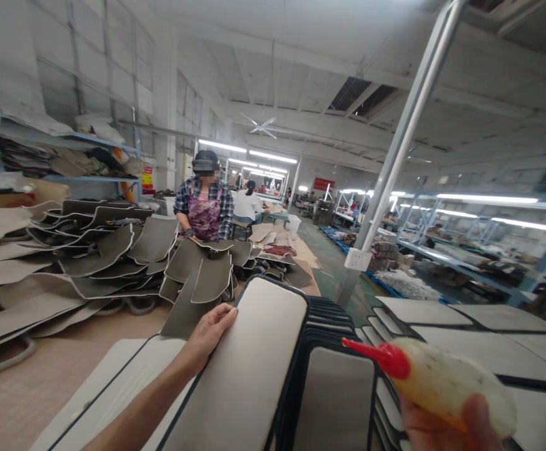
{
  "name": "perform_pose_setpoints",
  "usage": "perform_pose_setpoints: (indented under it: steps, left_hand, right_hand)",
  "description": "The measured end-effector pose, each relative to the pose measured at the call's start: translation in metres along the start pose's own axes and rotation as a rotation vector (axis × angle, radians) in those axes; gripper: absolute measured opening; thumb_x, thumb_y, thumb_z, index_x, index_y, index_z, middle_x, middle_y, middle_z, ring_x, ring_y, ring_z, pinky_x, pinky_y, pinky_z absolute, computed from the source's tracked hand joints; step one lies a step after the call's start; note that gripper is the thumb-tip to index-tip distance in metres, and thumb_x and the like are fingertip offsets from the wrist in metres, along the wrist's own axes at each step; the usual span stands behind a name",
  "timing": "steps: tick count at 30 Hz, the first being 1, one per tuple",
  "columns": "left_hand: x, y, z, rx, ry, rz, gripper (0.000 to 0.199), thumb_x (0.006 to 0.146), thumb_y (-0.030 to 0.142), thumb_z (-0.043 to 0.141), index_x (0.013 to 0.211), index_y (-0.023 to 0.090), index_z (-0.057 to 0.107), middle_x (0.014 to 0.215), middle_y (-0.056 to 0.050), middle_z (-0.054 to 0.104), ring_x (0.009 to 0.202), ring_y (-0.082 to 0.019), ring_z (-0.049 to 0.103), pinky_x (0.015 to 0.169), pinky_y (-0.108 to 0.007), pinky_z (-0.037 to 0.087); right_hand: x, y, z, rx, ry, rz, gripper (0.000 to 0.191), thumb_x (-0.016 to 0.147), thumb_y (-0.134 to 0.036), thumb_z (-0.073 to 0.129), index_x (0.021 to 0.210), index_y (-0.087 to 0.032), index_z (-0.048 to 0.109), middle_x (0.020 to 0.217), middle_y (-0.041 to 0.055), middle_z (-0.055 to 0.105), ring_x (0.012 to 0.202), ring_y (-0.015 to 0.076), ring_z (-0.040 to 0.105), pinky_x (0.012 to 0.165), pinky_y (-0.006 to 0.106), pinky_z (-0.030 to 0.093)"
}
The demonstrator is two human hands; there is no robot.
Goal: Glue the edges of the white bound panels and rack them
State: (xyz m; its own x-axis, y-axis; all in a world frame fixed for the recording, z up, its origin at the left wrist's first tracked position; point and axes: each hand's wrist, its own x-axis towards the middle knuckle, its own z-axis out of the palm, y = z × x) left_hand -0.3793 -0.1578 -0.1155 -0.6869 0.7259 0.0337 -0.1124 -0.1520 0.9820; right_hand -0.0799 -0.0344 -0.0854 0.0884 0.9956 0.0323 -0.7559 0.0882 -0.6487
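My left hand (211, 331) pinches the left edge of a long pale panel (258, 357) with rounded corners and a dark border. That panel is tilted up in front of me. In my right hand (442, 419), at the lower right, is a glue bottle (456, 382) with a yellowish body and a red nozzle pointing left. The bottle's tip is apart from the panels. A flat pale panel (126, 376) lies under my left forearm. Right of the held panel, similar dark-edged panels are stacked, with another pale panel (336, 394) on the near side.
Curved grey-brown pieces with white edges (103, 250) pile up on the table's left. A co-worker in a checked shirt and patterned apron (204, 210) stands behind them. More pale panels (470, 344) are stacked at right, near a metal post with a socket box (358, 259).
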Motion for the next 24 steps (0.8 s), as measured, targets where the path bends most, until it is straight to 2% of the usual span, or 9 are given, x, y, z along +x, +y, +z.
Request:
perform_pose_setpoints:
  steps: [2,3,4,7,11,14,20,22,24]
  left_hand:
    - [-0.001,0.001,-0.003,0.035,-0.046,-0.012,0.046,0.055,0.058,0.076,0.066,0.018,0.055,0.055,0.006,0.049,0.049,-0.009,0.039,0.046,-0.019,0.03]
    - [-0.002,0.001,-0.005,0.049,-0.062,-0.015,0.046,0.056,0.058,0.075,0.067,0.018,0.056,0.055,0.006,0.049,0.049,-0.009,0.039,0.047,-0.019,0.03]
    - [-0.003,0.001,-0.006,0.058,-0.076,-0.017,0.046,0.057,0.059,0.075,0.068,0.018,0.056,0.056,0.006,0.05,0.05,-0.009,0.04,0.047,-0.019,0.03]
    - [-0.006,0.003,-0.007,0.074,-0.105,-0.042,0.049,0.056,0.061,0.075,0.07,0.018,0.056,0.058,0.005,0.052,0.05,-0.009,0.042,0.047,-0.019,0.031]
    - [-0.01,0.008,-0.005,0.097,-0.14,-0.074,0.053,0.053,0.064,0.075,0.07,0.017,0.056,0.057,0.005,0.052,0.049,-0.008,0.041,0.046,-0.018,0.031]
    - [-0.012,0.012,-0.006,0.12,-0.189,-0.082,0.051,0.055,0.062,0.076,0.071,0.016,0.058,0.058,0.004,0.053,0.049,-0.008,0.042,0.046,-0.018,0.031]
    - [-0.014,0.017,-0.012,0.126,-0.252,-0.124,0.044,0.059,0.056,0.077,0.071,0.017,0.059,0.057,0.004,0.054,0.049,-0.009,0.043,0.045,-0.018,0.031]
    - [-0.015,0.019,-0.012,0.134,-0.257,-0.15,0.045,0.057,0.056,0.078,0.071,0.018,0.06,0.057,0.004,0.054,0.048,-0.009,0.044,0.045,-0.018,0.032]
    - [-0.015,0.019,-0.013,0.136,-0.261,-0.165,0.044,0.057,0.056,0.079,0.071,0.018,0.061,0.057,0.004,0.055,0.048,-0.009,0.045,0.045,-0.018,0.033]
  right_hand:
    - [-0.003,-0.007,0.012,-0.016,-0.024,-0.051,0.045,0.073,-0.042,0.07,0.115,-0.03,0.062,0.129,-0.0024,0.056,0.124,0.0229,0.046,0.111,0.048,0.034]
    - [-0.003,-0.009,0.015,-0.023,-0.03,-0.071,0.045,0.073,-0.041,0.07,0.116,-0.03,0.062,0.128,-0.0025,0.055,0.126,0.0241,0.044,0.114,0.051,0.026]
    - [-0.003,-0.011,0.017,-0.031,-0.029,-0.079,0.045,0.072,-0.04,0.072,0.115,-0.031,0.063,0.128,-0.0028,0.056,0.127,0.0248,0.043,0.115,0.053,0.021]
    - [-0.001,-0.01,0.017,-0.061,-0.039,-0.094,0.048,0.066,-0.04,0.076,0.112,-0.032,0.064,0.129,-0.0036,0.055,0.128,0.0258,0.041,0.116,0.052,0.019]
    - [0.005,-0.003,0.017,-0.133,-0.134,-0.125,0.053,0.064,-0.045,0.078,0.112,-0.029,0.063,0.122,0.0021,0.059,0.121,0.0287,0.048,0.111,0.059,0.022]
    - [0.01,-0.001,0.017,-0.156,-0.199,-0.191,0.054,0.062,-0.042,0.079,0.112,-0.027,0.062,0.118,0.0031,0.06,0.113,0.0273,0.053,0.11,0.058,0.024]
    - [0.017,-0.008,0.012,-0.222,-0.213,-0.197,0.067,0.053,-0.044,0.084,0.115,-0.03,0.062,0.131,0.003,0.052,0.128,0.0321,0.04,0.109,0.065,0.017]
    - [0.018,-0.011,0.013,-0.254,-0.19,-0.187,0.069,0.047,-0.045,0.085,0.111,-0.03,0.064,0.125,0.0043,0.056,0.128,0.0312,0.04,0.107,0.061,0.027]
    - [0.018,-0.012,0.015,-0.269,-0.175,-0.181,0.068,0.042,-0.045,0.086,0.105,-0.029,0.065,0.117,0.0055,0.06,0.122,0.0275,0.046,0.094,0.046,0.047]
